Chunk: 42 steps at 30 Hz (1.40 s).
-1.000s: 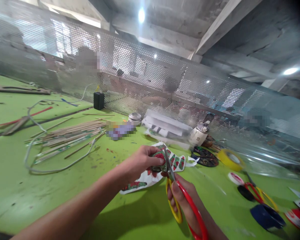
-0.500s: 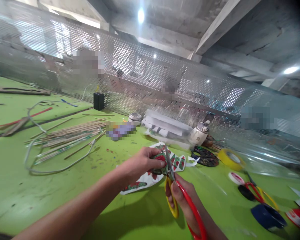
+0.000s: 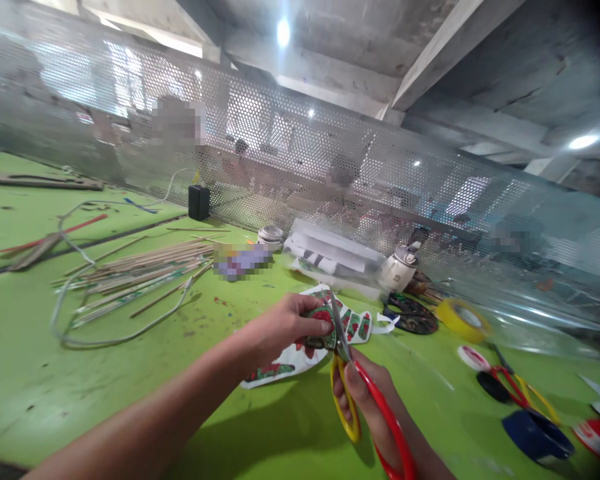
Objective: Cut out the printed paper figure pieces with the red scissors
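"Grip first: any change?"

"Barely, in a second. Left hand (image 3: 285, 327) pinches a red-and-green patterned piece (image 3: 325, 341); right hand (image 3: 370, 407) holds scissors (image 3: 343, 345) right against its edge. Cutting seemingly lingers there."

"Beyond?"

"Patterned white paper (image 3: 307, 362), below the left hand, on the green worktop (image 3: 130, 373)."

From far off, I count two hands: one left hand (image 3: 287, 325) and one right hand (image 3: 367, 383). I see two pairs of scissors: one near pair (image 3: 344, 347) and one far pair (image 3: 523, 400). There is at least one patterned paper (image 3: 354, 325). I count one black box (image 3: 199, 202), one round tin (image 3: 270, 238), one white jug (image 3: 397, 269), one yellow roll (image 3: 450, 317) and one blue roll (image 3: 530, 437). The thin sticks (image 3: 145, 263) are many, more than I can count.
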Available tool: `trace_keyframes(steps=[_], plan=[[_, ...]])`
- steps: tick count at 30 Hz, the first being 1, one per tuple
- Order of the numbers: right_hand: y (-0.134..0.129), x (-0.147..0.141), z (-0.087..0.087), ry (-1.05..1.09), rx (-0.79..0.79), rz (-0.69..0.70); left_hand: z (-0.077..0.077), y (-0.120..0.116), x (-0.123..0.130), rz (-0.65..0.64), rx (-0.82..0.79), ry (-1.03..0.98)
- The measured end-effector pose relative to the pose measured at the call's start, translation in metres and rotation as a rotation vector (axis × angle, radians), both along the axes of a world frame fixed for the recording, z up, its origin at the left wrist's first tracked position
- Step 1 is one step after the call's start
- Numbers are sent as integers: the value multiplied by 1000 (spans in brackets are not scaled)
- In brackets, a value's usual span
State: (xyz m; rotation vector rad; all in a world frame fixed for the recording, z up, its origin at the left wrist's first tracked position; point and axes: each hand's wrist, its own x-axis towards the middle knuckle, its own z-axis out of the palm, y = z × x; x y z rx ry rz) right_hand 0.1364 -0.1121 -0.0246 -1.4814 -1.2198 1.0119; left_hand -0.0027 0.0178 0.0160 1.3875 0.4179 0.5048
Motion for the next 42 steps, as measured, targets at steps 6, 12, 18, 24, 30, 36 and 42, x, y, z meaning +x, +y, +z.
trace_keyframes(steps=[6, 12, 18, 24, 30, 36, 42], plan=[[0, -1, 2, -5, 10, -3, 0, 2, 0, 8, 41, 12], [-3, -1, 5, -3, -8, 10, 3, 0, -1, 17, 38, 9], [-3, -1, 5, -21, -5, -22, 3, 0, 0, 37, 36, 21], [-5, 0, 7, -57, -10, -15, 3, 0, -1, 35, 7, 28], [-4, 1, 7, -43, 3, -2, 2, 0, 0, 36, -20, 8], [-1, 0, 4, -37, 35, -11, -2, 0, 2, 81, -44, -48], [4, 2, -4, 17, 65, -5, -4, 4, 1, 3, 18, -29]])
